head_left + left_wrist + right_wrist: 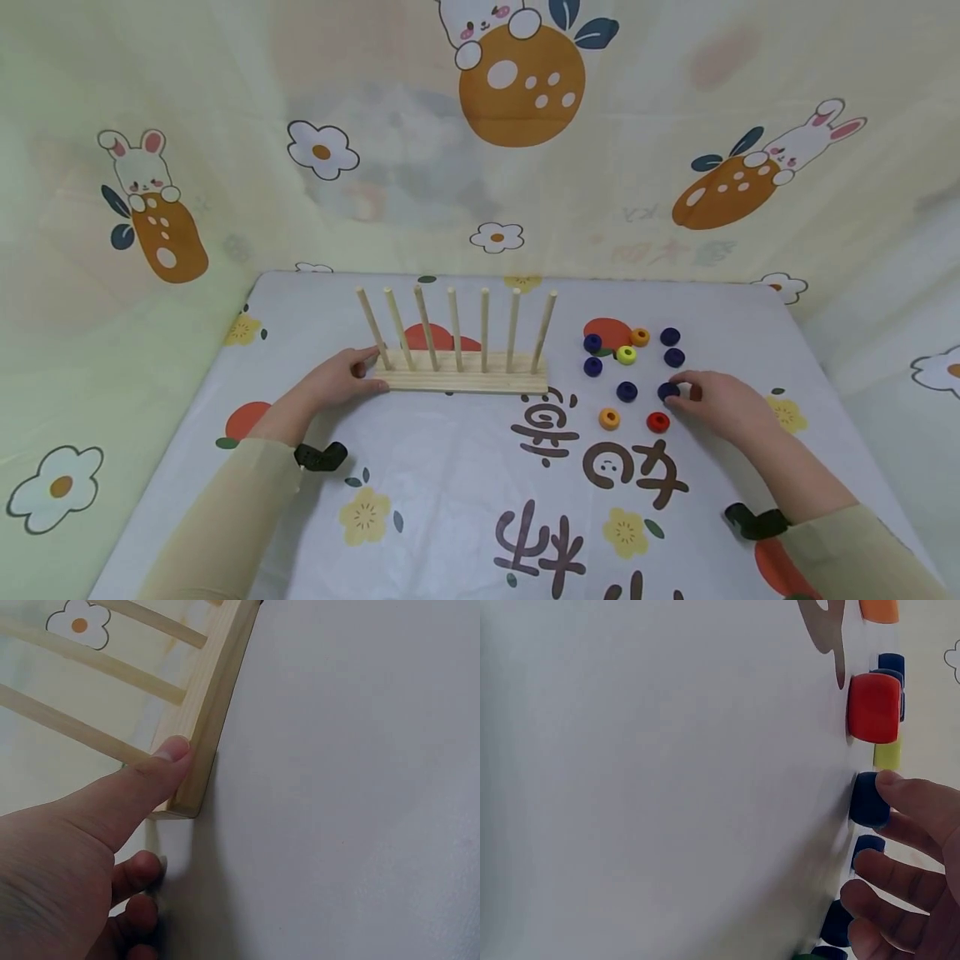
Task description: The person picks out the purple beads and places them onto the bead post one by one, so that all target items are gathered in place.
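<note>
A wooden peg rack [465, 382] with several upright pegs stands on the table. My left hand [341, 385] grips the left end of its base, and in the left wrist view the thumb [169, 757] presses on the base beside the end peg. Over on the right, my right hand [716, 404] pinches a dark blue bead [868, 801] between thumb and index finger, close at the tabletop. The other fingers hang loosely curved. A red bead [657, 422] lies just in front of the pinched one, and another blue bead [674, 357] just behind it.
Several more beads lie loose right of the rack, among them an orange bead [609, 418], a yellow bead [626, 355] and a blue bead [627, 392]. A printed cloth [427, 500] covers the table. Patterned fabric [405, 200] hangs behind and at both sides.
</note>
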`<state>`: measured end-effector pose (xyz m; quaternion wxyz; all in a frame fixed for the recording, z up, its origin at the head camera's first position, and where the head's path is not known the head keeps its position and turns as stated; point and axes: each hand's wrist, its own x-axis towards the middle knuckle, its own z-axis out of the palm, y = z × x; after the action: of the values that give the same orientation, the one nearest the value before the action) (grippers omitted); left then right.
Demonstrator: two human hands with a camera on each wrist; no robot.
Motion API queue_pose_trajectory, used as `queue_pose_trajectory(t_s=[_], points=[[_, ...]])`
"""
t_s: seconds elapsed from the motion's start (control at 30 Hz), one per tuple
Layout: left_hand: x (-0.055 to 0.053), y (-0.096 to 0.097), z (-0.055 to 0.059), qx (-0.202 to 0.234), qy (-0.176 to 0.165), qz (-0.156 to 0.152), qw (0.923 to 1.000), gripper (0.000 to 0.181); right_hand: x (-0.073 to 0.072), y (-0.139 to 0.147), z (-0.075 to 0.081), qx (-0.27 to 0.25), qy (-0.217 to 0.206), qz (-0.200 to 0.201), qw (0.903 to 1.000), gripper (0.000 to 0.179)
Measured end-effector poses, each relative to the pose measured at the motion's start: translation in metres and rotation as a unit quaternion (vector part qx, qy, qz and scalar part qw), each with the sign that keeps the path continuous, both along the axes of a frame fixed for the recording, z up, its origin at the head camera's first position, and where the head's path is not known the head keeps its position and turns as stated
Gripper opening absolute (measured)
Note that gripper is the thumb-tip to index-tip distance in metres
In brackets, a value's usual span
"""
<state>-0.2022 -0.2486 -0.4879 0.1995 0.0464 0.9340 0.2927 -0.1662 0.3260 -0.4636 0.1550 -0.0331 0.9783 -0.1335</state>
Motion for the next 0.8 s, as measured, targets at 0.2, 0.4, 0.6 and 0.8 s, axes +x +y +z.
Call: queue_pose_trajectory(t_s=[0.2,0.4,0.6,0.8], points=[[0.0023,0.0023,0.0012,0.000,-0.004,0.005,1.0000,0.083,0.0017,0.0033,-0.0003,0.001,-0.003,0.009,1.0000,0.049],[0.0029,0.0028,0.0017,0.003,-0.006,0.005,1.0000,0.083,0.0040,0.0047,-0.0014,0.000,-0.005,0.007,1.0000,0.052],[0.0019,0.0024,0.0016,-0.002,-0.001,0.003,1.0000,0.083,0.0054,0.0041,0.0001,-0.001,0.006,0.000,1.0000,0.054],[0.0021,0.0026,0.0002,-0.004,-0.007,0.010,0.9999,0.084,0.0052,0.0025,0.0038,0.007,0.033,0.000,0.9994,0.054]])
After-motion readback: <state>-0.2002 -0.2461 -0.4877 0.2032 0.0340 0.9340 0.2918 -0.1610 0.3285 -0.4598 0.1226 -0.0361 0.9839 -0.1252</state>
